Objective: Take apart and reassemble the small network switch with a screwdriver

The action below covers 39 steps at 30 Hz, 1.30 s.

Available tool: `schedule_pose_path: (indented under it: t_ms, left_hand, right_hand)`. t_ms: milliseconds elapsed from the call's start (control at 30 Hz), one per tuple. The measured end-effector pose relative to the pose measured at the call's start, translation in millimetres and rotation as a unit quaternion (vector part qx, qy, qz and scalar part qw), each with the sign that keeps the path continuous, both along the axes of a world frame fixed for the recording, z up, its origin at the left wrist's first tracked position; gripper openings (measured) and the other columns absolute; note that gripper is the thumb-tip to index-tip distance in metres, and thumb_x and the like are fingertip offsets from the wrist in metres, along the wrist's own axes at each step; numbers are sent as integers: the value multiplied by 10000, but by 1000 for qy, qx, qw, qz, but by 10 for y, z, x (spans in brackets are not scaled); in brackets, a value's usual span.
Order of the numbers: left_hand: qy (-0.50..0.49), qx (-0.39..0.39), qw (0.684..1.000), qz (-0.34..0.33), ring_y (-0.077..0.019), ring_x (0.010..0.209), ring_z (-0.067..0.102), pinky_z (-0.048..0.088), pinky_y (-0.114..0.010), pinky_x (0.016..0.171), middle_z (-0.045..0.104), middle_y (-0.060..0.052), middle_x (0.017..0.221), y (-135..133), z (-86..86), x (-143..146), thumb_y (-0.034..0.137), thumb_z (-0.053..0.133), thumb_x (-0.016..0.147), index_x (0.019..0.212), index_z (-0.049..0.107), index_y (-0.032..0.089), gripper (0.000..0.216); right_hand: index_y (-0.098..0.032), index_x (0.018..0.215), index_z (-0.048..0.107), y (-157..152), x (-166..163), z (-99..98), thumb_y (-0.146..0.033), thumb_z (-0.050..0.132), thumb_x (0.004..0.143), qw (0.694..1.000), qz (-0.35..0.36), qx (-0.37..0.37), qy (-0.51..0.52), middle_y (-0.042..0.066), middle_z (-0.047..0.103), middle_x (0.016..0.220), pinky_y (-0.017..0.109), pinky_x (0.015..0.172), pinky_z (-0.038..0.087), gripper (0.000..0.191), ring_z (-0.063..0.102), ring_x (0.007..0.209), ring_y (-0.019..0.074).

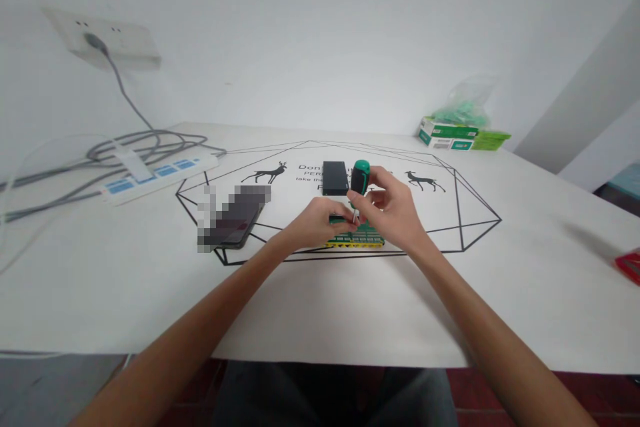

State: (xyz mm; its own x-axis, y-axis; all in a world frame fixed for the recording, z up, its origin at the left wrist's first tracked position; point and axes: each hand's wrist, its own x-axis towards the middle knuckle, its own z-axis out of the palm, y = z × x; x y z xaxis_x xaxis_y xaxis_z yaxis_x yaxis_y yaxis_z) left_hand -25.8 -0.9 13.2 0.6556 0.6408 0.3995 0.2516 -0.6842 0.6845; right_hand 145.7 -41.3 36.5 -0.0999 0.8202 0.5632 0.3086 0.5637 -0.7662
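My right hand is closed round a screwdriver with a green and black handle. It stands nearly upright, its shaft pointing down. Beneath both hands lies a green circuit board with a yellow front edge. My left hand reaches in from the left, fingertips pinched close to the screwdriver's tip over the board. What those fingertips hold, if anything, is hidden. Just behind the hands sits a black rectangular box.
A dark phone lies left of my hands. Further left are a white power strip and coiled grey cables. Green and white boxes with a plastic bag stand at the back right. Something red is at the right edge.
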Motion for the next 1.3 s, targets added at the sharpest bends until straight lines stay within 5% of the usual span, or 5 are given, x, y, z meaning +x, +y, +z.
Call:
schedule_pose_path:
  t_ms: [433,900,1300]
  left_hand:
    - [32,15,999,-6,-145,782,712,518,-222,763,777,-8,831,0,-23,1,143,682,811,833,770,171,95]
    - [3,57,998,5,-166,844,725,542,-261,836,782,-32,866,6,-62,27,127,659,824,828,771,171,120]
    - [34,30,999,6,-161,838,703,527,-266,824,768,-27,888,-23,8,25,147,636,836,831,760,174,128]
  right_hand:
    - [-220,1127,558,36,52,-10,-317,673,805,1000,6,-12,9,14,626,936,269,425,462,355,565,464,84]
    - [-226,1064,559,-1,25,14,-392,729,770,995,-70,50,-55,-25,608,794,264,461,443,378,511,462,80]
    - [-215,1236,540,6,56,-40,-404,614,862,999,-37,3,-23,42,672,972,305,480,524,425,587,470,100]
